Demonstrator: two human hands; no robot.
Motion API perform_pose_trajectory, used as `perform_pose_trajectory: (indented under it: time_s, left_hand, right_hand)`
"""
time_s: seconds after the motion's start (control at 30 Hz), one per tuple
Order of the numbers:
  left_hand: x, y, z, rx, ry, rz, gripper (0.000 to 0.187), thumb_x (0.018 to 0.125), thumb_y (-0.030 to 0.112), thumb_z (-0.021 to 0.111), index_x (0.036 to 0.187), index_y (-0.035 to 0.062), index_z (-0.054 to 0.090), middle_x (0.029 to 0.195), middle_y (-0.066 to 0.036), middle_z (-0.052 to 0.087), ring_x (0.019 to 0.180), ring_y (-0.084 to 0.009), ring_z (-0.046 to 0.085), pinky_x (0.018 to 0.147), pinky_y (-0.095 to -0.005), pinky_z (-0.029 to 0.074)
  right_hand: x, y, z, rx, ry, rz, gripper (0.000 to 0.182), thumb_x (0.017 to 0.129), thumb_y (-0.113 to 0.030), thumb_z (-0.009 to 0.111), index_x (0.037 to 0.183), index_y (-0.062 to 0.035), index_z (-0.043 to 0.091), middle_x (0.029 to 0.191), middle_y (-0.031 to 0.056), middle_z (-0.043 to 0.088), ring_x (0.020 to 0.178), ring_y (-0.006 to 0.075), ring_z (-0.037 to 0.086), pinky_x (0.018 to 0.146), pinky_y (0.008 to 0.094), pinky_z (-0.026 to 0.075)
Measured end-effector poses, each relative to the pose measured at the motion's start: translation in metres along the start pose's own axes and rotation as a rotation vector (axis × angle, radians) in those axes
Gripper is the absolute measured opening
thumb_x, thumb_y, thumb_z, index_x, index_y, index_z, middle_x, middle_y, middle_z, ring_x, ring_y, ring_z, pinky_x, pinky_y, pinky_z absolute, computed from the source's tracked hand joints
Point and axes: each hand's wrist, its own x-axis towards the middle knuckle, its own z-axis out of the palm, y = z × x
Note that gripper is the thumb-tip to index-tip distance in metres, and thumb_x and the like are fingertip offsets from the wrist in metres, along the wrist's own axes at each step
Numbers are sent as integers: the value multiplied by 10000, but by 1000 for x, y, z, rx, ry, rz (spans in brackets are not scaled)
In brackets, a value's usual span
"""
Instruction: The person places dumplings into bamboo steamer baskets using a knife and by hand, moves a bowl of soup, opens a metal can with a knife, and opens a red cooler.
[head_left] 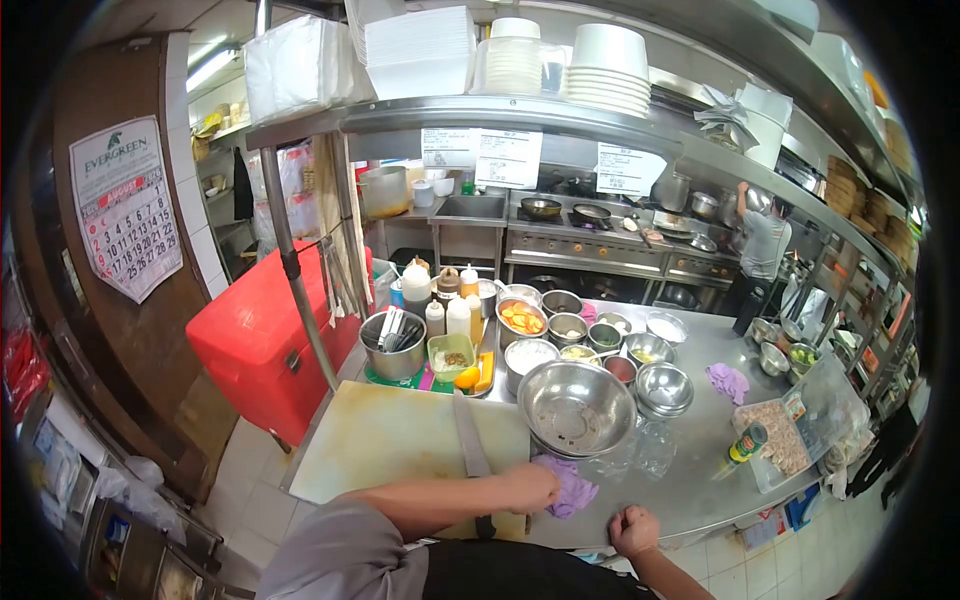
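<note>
Two bare hands of yours show at the lower middle of the frame. Your left hand point(530, 488) reaches across from the lower left, fingers curled at the left edge of a purple cloth point(572, 490); you cannot tell from here whether they are clamped on it. Your right hand point(635, 530) rests near the front edge of the steel counter point(690, 478), right of the cloth and apart from it, its fingers folded together into a loose fist.

Under your left forearm runs a knife point(468, 432), its blade on the board point(385, 425) pointing up the frame, its dark handle below your arm. Just above the cloth sits a wide steel bowl point(577, 408), with crumpled clear plastic point(652, 450) to its right.

Past the board, at the middle of the frame, you have a pot point(395, 362) of tools, squeeze bottles point(457, 315), an orange fruit point(467, 378) and a cluster of small bowls, one heaped with orange slices point(522, 318). Toward the right stand a jar point(748, 443) and a clear tub of shredded food point(785, 432), with a second purple cloth point(728, 382) above them. At the upper right a person point(765, 245) stands by the stove point(590, 247).
</note>
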Motion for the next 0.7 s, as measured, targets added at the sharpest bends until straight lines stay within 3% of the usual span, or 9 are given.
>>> perform_pose_trajectory:
  time_s: [0.13,0.23,0.33,0.43,0.7]
  left_hand:
    - [0,4,42,289,203,-2,372,901,299,676,1163,35,681,1184,-147,685,1136,-335,628,971,-484,476]
    - [7,1,53,405,112,2,432,895,274,653,1243,20,636,1300,-164,619,1237,-350,554,1019,-518,422]
    - [19,5,51,286,248,-121,397,885,225,633,1224,19,643,1290,-158,621,1210,-325,573,1012,-513,417]
    - [21,-9,59,431,355,-137,348,895,179,598,1211,43,652,1236,-134,649,1174,-300,591,1003,-480,412]
    - [34,-20,43,447,112,-109,302,887,202,596,1140,70,692,1151,-102,690,1120,-282,634,954,-457,440]
  right_hand:
    - [1,1,0,-12,-6,-1,187,791,-195,720,768,-103,558,724,104,616,689,352,631,625,488,508]
    - [0,2,2,-3,0,-6,186,794,-199,723,765,-101,566,717,104,616,689,356,633,629,487,512]
    - [1,-2,-4,24,-13,26,188,812,-195,714,771,-75,575,730,144,621,693,391,628,635,498,508]
    - [0,0,-2,34,7,9,193,810,-192,717,761,-75,572,719,144,615,682,394,626,622,497,508]
    - [0,-2,-3,38,11,20,182,802,-182,723,775,-77,578,747,146,623,686,396,629,620,500,514]
